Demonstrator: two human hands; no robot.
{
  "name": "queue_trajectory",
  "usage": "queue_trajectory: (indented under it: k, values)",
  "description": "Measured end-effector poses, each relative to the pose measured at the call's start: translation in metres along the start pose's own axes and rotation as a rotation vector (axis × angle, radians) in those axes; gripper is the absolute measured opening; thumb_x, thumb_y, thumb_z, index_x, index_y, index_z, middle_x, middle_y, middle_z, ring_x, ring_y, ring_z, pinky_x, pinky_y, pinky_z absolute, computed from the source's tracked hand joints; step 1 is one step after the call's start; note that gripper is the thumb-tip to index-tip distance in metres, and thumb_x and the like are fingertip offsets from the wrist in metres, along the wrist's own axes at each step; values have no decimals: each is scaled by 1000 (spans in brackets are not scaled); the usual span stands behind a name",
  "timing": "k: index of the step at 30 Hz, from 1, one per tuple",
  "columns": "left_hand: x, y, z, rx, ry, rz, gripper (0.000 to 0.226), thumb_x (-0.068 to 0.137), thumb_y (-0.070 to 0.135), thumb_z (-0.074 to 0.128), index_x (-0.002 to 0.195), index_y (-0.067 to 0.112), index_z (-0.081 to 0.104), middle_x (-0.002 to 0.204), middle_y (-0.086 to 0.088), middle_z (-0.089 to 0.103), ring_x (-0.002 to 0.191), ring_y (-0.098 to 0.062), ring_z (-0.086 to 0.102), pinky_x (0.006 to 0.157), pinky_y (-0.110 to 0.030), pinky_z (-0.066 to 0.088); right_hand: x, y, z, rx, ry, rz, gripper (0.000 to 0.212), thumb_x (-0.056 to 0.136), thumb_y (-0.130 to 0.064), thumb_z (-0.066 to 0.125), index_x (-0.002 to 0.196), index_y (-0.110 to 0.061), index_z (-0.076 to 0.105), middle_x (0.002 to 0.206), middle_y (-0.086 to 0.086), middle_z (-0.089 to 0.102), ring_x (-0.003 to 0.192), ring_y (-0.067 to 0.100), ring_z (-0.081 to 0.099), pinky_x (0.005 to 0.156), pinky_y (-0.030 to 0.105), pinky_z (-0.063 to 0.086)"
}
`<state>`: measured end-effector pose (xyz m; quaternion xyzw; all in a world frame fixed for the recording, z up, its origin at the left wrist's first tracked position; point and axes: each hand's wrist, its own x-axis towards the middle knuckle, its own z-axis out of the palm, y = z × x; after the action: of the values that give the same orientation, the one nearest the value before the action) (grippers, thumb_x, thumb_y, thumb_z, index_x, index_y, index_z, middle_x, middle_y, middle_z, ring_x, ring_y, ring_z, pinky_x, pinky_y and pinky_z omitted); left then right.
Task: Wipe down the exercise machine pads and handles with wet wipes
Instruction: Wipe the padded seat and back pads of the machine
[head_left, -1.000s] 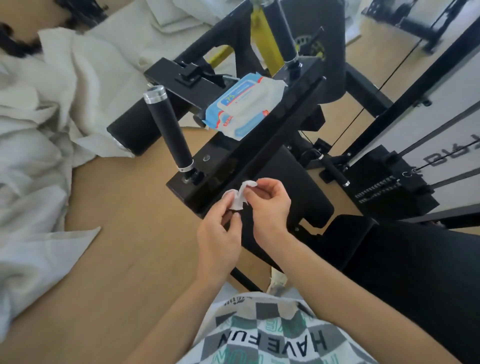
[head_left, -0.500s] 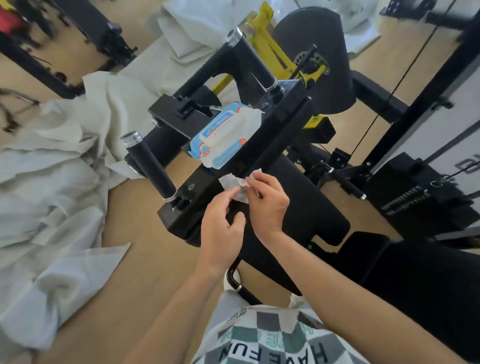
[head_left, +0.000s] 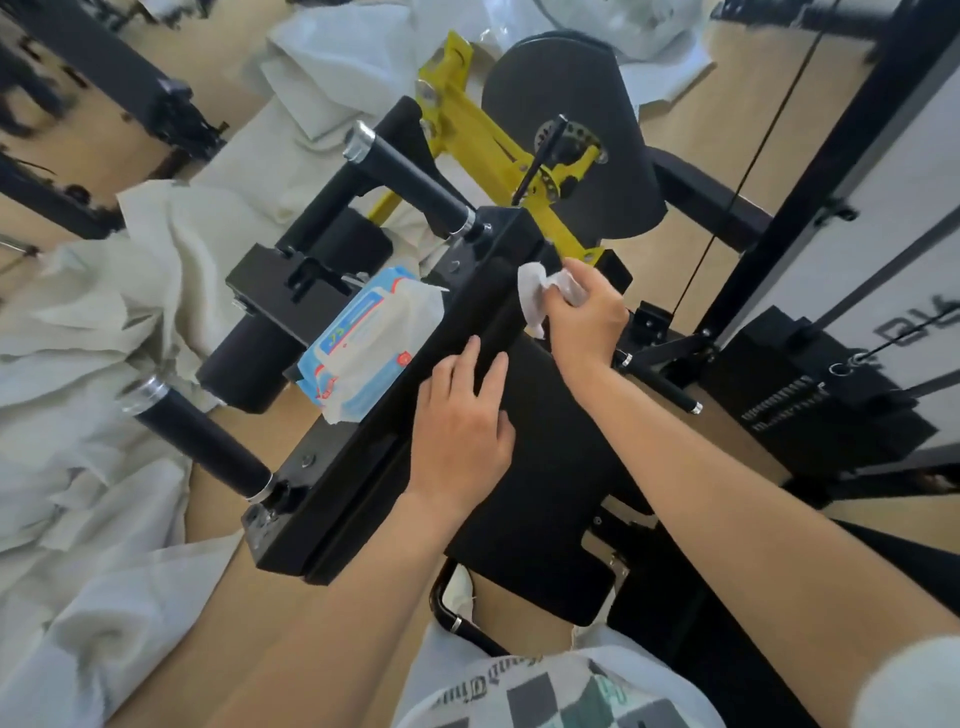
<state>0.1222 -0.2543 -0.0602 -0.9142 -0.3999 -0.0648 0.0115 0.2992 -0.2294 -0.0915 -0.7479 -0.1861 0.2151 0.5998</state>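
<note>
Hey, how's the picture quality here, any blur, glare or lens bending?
Head view: the black frames at top left are smeared by motion blur; the wipe in the right hand is bright and soft-edged; the left hand and wipes pack read fairly sharp; wide-angle distortion slants the upright posts at right.

Matt black pad (head_left: 550, 467), chrome-capped handle (head_left: 197, 441)
</note>
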Motion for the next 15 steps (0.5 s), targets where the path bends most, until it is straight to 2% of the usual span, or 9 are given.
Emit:
queue_trajectory:
  k: [5, 8, 10, 11, 13, 15]
  values:
    - [39, -3, 14, 141, 54, 136, 56, 89, 15, 63, 145, 14, 56, 150, -18, 49, 130, -31, 48, 101, -43, 45, 54, -3, -9, -26, -115, 1, 23, 95, -18, 67, 117, -17, 74, 107, -8, 70, 103, 6, 62, 81, 6, 44]
    - [45, -8, 21, 200, 85, 171, 51, 94, 15, 59, 145, 17, 56, 148, -17, 49, 125, -30, 50, 97, -41, 46, 82, -3, -9, 8, -364, 89, 22, 100, -18, 62, 118, -15, 74, 98, -7, 68, 92, 7, 63, 79, 19, 49]
    - [45, -8, 24, 200, 116, 168, 48, 96, 14, 58, 144, 17, 58, 147, -16, 51, 121, -29, 51, 95, -41, 47, 95, -1, -18, 90, -581, 177, 20, 103, -18, 56, 108, -14, 75, 92, 1, 68, 83, 13, 62, 74, 26, 51]
    - [44, -8, 26, 195, 134, 163, 47, 96, 13, 58, 143, 17, 59, 145, -16, 53, 120, -29, 51, 95, -41, 48, 98, -1, -25, 195, -684, 258, 21, 103, -18, 54, 107, -11, 74, 96, 6, 69, 88, 18, 64, 78, 29, 53]
    - [45, -8, 28, 192, 159, 153, 46, 95, 13, 60, 141, 17, 60, 144, -16, 55, 118, -29, 52, 94, -42, 49, 104, 0, -38, 358, -843, 396, 30, 105, -27, 49, 119, -8, 67, 116, 10, 71, 108, 26, 68, 98, 36, 53]
    - [46, -7, 29, 193, 170, 143, 46, 94, 13, 61, 140, 17, 62, 143, -15, 56, 117, -28, 51, 93, -41, 48, 112, 2, -45, 315, -1022, 358, 53, 107, -47, 34, 131, -9, 62, 132, 9, 66, 123, 26, 63, 109, 39, 46]
